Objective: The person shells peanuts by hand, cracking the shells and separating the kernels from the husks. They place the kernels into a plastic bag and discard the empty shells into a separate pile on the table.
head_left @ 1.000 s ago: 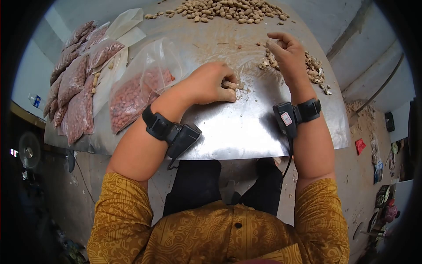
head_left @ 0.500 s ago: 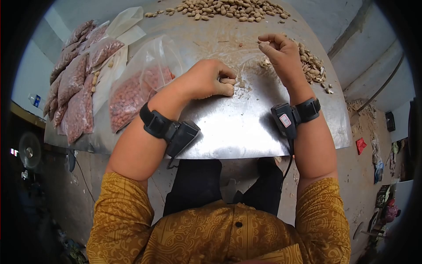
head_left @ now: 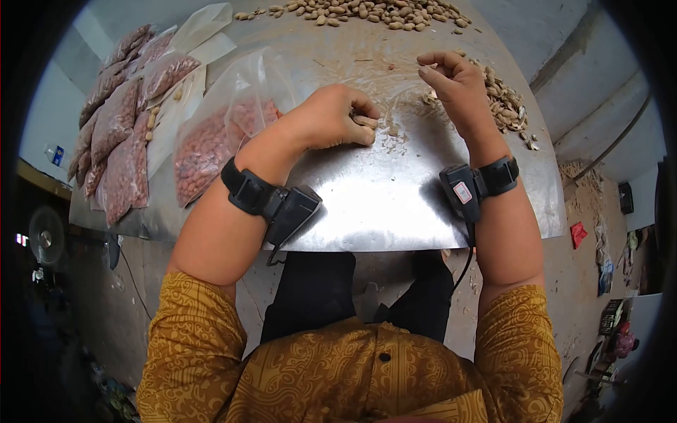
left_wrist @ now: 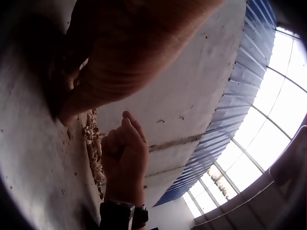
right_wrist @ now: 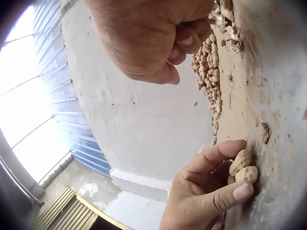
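In the head view the left hand (head_left: 328, 118) is over the middle of the metal table (head_left: 381, 211), gripping peanuts between thumb and fingers. The right wrist view shows two unshelled peanuts (right_wrist: 243, 167) between the thumb and fingers of that left hand (right_wrist: 204, 189). Raised to the right, near a heap of broken shells (head_left: 502, 102), is the right hand (head_left: 458, 88). Its fingers are bent, with the thumb near the index finger; no object shows between them in the right wrist view, where the right hand (right_wrist: 153, 43) partly hides its own fingers.
A pile of unshelled peanuts (head_left: 388, 13) lies at the table's far edge. An open clear bag of reddish kernels (head_left: 211, 148) rests beside the left forearm. Several filled bags (head_left: 116, 127) are stacked at the left. Crumbs and dust are scattered ahead of the hands.
The left hand has shifted slightly left and away from the body, still gripping peanuts. The right hand has moved a little left from over the shell heap, its fingers drawn closer together.
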### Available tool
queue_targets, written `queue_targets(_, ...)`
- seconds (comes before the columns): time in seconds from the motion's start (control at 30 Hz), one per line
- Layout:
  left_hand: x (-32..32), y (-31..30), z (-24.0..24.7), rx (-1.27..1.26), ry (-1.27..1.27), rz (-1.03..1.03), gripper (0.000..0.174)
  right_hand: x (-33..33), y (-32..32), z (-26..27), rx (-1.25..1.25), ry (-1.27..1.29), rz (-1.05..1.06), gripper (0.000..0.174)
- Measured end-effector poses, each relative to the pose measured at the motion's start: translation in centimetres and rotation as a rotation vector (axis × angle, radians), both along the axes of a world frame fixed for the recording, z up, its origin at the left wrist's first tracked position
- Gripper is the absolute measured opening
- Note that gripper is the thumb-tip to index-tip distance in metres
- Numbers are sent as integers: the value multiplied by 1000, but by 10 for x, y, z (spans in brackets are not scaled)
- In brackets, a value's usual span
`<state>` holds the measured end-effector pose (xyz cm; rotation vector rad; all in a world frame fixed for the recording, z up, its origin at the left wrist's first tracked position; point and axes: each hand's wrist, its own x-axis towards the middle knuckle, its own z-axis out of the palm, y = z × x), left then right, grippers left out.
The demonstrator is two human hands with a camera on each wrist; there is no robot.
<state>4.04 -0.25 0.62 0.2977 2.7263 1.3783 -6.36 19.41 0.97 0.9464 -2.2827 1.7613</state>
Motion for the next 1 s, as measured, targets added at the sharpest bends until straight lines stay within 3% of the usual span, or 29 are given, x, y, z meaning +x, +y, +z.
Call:
queue_targets(0.17, -1, 0, -1, 196, -198, 86, 25, -2, -1, -3, 1, -4, 18, 18)
queue_targets(0.27, -1, -2, 2, -34, -22, 60, 22, 1, -1, -2, -3, -22, 26, 17)
queue_targets(0.47, -1, 1, 4, 40, 75, 183, 23, 3, -1, 0, 6, -68, 94, 18)
queue_targets(0.67, -4, 4, 0, 408, 283, 177, 30, 22, -10, 5, 157, -82, 281, 25)
queue_targets(1.0, -4, 11, -1, 625, 344, 168, 30, 28, -17, 2, 162, -167, 373, 25)
